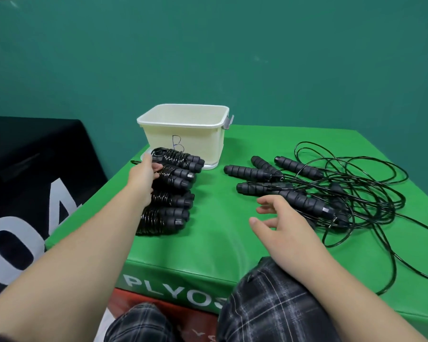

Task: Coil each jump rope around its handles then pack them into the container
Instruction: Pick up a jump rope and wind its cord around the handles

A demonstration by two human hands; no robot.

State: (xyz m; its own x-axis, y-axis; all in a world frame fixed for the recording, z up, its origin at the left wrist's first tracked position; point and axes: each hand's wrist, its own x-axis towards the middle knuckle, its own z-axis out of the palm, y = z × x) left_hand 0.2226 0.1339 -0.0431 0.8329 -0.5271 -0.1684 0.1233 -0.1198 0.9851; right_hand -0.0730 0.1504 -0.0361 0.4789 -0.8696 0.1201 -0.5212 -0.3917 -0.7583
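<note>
Several coiled black jump ropes (169, 193) lie in a row on the left of the green box top. My left hand (143, 178) reaches over the row, and its fingers curl round the second coiled jump rope (181, 172) from the far end. The cream container (215, 127), marked with a blue "B", stands just behind the row; its inside looks bare from here. On the right, several uncoiled jump ropes (304, 201) lie in a tangle of black handles and cord. My right hand (284, 225) hovers beside the nearest loose handle, fingers relaxed and holding nothing.
The green padded plyo box (220, 243) serves as the table, and its front edge is close to my plaid-clad knees (269, 304). Loose cord (393, 267) trails over its right front part. A black padded box (35, 169) stands to the left, and a teal wall rises behind.
</note>
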